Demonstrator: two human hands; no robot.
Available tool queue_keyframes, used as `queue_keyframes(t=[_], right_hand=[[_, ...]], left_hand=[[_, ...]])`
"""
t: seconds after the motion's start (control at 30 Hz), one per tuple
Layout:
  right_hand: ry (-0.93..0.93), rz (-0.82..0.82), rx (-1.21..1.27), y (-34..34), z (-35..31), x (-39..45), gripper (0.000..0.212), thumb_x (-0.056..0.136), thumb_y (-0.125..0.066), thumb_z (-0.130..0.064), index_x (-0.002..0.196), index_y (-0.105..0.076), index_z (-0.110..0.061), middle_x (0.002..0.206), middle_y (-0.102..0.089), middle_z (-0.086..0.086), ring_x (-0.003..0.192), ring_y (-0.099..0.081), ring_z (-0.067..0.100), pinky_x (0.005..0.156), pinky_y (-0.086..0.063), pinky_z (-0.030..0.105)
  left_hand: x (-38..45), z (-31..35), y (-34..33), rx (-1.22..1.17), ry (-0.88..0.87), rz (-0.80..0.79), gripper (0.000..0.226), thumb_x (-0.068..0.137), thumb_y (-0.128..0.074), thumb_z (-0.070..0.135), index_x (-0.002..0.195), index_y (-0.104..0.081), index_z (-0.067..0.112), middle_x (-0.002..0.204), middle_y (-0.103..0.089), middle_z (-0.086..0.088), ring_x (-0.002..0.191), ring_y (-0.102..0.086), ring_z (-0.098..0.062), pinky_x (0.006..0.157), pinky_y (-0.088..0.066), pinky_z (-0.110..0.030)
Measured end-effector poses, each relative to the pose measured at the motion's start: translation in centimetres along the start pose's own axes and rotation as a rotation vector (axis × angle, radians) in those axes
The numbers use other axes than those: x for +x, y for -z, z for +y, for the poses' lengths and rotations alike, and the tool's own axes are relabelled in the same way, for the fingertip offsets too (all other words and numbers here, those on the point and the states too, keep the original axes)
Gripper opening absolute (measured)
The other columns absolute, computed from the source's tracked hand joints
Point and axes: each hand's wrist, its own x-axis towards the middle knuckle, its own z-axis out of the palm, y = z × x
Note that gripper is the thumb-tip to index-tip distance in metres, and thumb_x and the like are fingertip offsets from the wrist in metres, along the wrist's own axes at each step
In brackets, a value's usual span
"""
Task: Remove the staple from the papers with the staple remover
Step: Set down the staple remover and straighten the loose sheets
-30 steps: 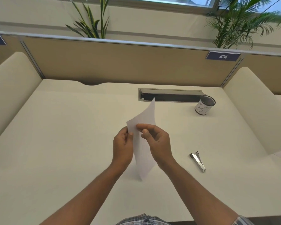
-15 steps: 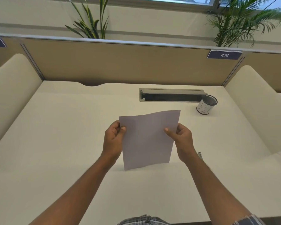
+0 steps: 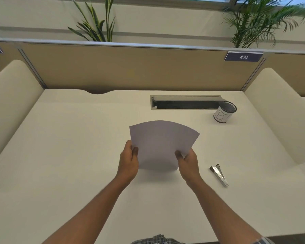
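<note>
Papers (image 3: 162,143) now tipping flatter and lower at frame centre than half a second ago; left hand (image 3: 128,160) and right hand (image 3: 187,162) are pinching the side edges. Staple remover (image 3: 219,174) is lying untouched at lower right, so likely laying down first.

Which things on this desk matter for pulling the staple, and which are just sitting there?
For the job:
papers, held by left hand and right hand
staple remover, lying on the desk

Lying about:
mesh pen cup
cable tray
</note>
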Motion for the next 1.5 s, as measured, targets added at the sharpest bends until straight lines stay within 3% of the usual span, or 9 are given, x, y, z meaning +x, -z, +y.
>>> queue_keyframes(t=[0.1,0.23,0.43,0.63,0.77,1.0,1.2,1.33,1.5], right_hand=[[-0.015,0.021,-0.025,0.0,0.1,0.2,0.026,0.099,-0.055,-0.003,0.123,-0.062,-0.014,0.112,-0.070,0.000,0.104,-0.066,0.015,0.078,-0.049,0.019],[-0.052,0.089,-0.005,0.4,-0.2,1.1,0.011,0.096,-0.065,-0.009,0.106,-0.065,-0.012,0.099,-0.074,0.001,0.092,-0.071,0.019,0.070,-0.051,0.023],[-0.082,0.083,0.038,-0.5,-0.9,2.5,0.016,0.094,-0.068,-0.010,0.108,-0.067,-0.016,0.100,-0.076,-0.002,0.090,-0.073,0.018,0.071,-0.053,0.025],[-0.167,0.076,0.048,-2.6,-1.2,4.2,0.022,0.102,-0.055,-0.011,0.121,-0.066,-0.014,0.111,-0.075,-0.001,0.101,-0.071,0.018,0.076,-0.052,0.024],[-0.188,0.069,0.011,-3.6,-1.9,6.3,0.021,0.099,-0.059,-0.010,0.112,-0.074,-0.016,0.103,-0.076,-0.005,0.097,-0.072,0.019,0.082,-0.057,0.030],[-0.242,0.040,-0.045,-6.8,-2.9,12.1,0.019,0.089,-0.073,-0.010,0.105,-0.080,-0.016,0.095,-0.078,-0.005,0.094,-0.074,0.019,0.092,-0.061,0.041],[-0.276,0.044,-0.103,-10.2,-4.1,17.4,0.014,0.080,-0.083,-0.009,0.085,-0.077,-0.021,0.083,-0.079,-0.003,0.081,-0.075,0.022,0.083,-0.063,0.041],[-0.283,0.046,-0.130,-13.0,-4.5,21.0,0.021,0.077,-0.084,-0.006,0.077,-0.075,-0.024,0.077,-0.078,-0.002,0.067,-0.071,0.020,0.081,-0.064,0.040],[-0.252,0.038,-0.177,-16.6,-4.0,25.6,0.019,0.077,-0.087,-0.010,0.091,-0.077,-0.019,0.081,-0.077,-0.003,0.077,-0.072,0.017,0.086,-0.062,0.040]], left_hand=[[0.5,-0.9,-0.4,0.065,0.053,0.016,0.022,0.102,-0.037,0.001,0.109,-0.055,0.012,0.096,-0.065,-0.003,0.091,-0.061,-0.029,0.075,-0.049,-0.037],[1.4,-0.9,-0.2,0.078,0.079,0.072,0.018,0.104,-0.037,0.006,0.099,-0.054,0.009,0.089,-0.063,-0.009,0.077,-0.053,-0.022,0.068,-0.043,-0.035],[2.9,-1.5,0.3,0.060,0.240,0.033,0.023,0.108,-0.035,0.021,0.109,-0.057,0.013,0.106,-0.066,-0.005,0.100,-0.064,-0.029,0.090,-0.054,-0.049],[4.5,-2.0,0.4,0.083,0.336,0.074,0.025,0.107,-0.031,0.015,0.104,-0.056,0.009,0.104,-0.064,-0.006,0.099,-0.062,-0.029,0.088,-0.052,-0.042],[6.8,-2.4,1.5,0.105,0.358,0.093,0.026,0.107,-0.032,0.014,0.105,-0.057,0.010,0.103,-0.064,-0.005,0.096,-0.061,-0.028,0.087,-0.052,-0.042],[13.3,-3.8,4.2,0.124,0.383,0.129,0.024,0.104,-0.045,0.016,0.085,-0.058,0.010,0.079,-0.059,-0.002,0.070,-0.049,-0.021,0.060,-0.038,-0.029],[19.7,-4.8,6.4,0.159,0.420,0.175,0.023,0.098,-0.060,0.019,0.090,-0.066,-0.002,0.081,-0.063,-0.004,0.072,-0.053,-0.020,0.059,-0.041,-0.026],[24.1,-5.6,7.5,0.170,0.452,0.192,0.022,0.093,-0.068,0.020,0.078,-0.067,0.004,0.081,-0.069,-0.004,0.075,-0.062,-0.029,0.073,-0.055,-0.035],[29.5,-7.1,8.5,0.214,0.474,0.208,0.014,0.086,-0.077,0.024,0.076,-0.074,0.015,0.082,-0.074,-0.003,0.083,-0.071,-0.029,0.075,-0.059,-0.036]])
